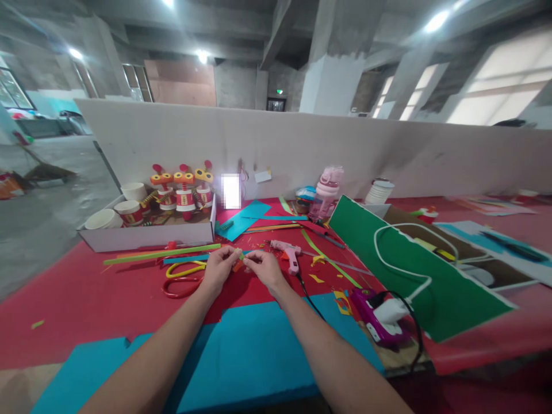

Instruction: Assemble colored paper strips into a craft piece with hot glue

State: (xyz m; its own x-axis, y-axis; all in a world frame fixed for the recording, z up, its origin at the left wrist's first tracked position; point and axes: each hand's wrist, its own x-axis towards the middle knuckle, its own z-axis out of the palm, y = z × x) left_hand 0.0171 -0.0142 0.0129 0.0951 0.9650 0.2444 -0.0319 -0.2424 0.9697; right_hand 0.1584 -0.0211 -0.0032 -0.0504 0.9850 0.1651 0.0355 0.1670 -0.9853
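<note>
My left hand [221,265] and my right hand [264,269] meet over the red table, fingertips pinched almost together. Between them is a small green paper piece [241,257], mostly covered by the fingers, so its shape is unclear. Just right of my right hand lies a pink hot glue gun [290,253] with a black cord. Scissors with one yellow and one red handle loop [183,287] rest by my left wrist. Green and blue paper strips [190,251] lie beyond my left hand.
A white tray [150,238] at left holds paper cups and several cup figures [184,192]. Blue sheets [259,351] cover the near edge. At right are a purple power strip [379,322], a green board [397,270] and paper scraps. A pink bottle [326,192] stands by the partition.
</note>
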